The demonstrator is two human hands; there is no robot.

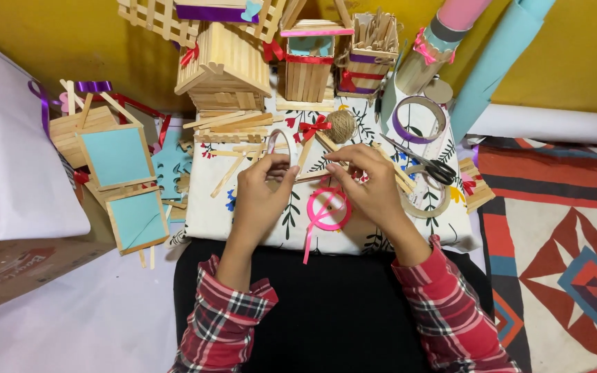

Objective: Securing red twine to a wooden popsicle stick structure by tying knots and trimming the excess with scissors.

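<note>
My left hand (pixel 262 193) and my right hand (pixel 367 185) meet over a floral-print board (pixel 209 207) on my lap. Together they pinch a thin wooden craft stick (pixel 311 176) that runs between the fingertips. A pink ribbon roll (pixel 327 209) lies just below the hands, its loose end trailing toward me. A small red bow (pixel 314 127) and a ball of twine (pixel 341 125) sit just beyond the fingers. Loose wooden sticks (pixel 233 124) are scattered at the board's far edge.
Black scissors (pixel 431 166), a clear tape roll (pixel 428 200) and a purple tape roll (pixel 419 119) lie to the right. Stick-built houses (pixel 222 65) and boxes (pixel 307 65) stand at the back. Blue-panelled stick frames (pixel 115 157) lie left, by a cardboard box (pixel 15 266). Rolled paper (pixel 499 62) leans at right.
</note>
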